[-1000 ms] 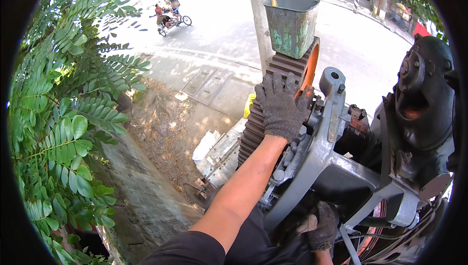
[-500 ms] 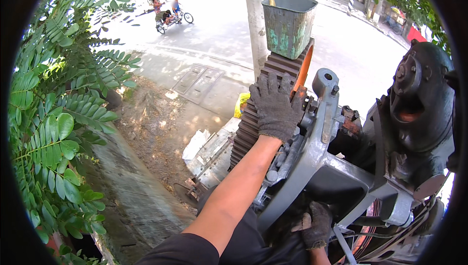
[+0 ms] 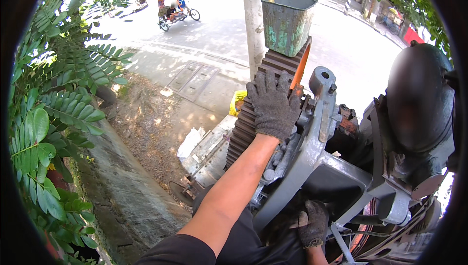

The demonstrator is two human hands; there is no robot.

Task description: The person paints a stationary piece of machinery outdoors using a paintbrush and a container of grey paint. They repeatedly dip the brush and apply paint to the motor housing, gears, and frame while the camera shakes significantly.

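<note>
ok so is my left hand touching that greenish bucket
Apart. The head view shows a strip of dark gear teeth between the gloved left hand and the bottom of the bucket.

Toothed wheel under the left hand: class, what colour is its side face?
Its visible side face is orange, best seen in the head view.
</note>
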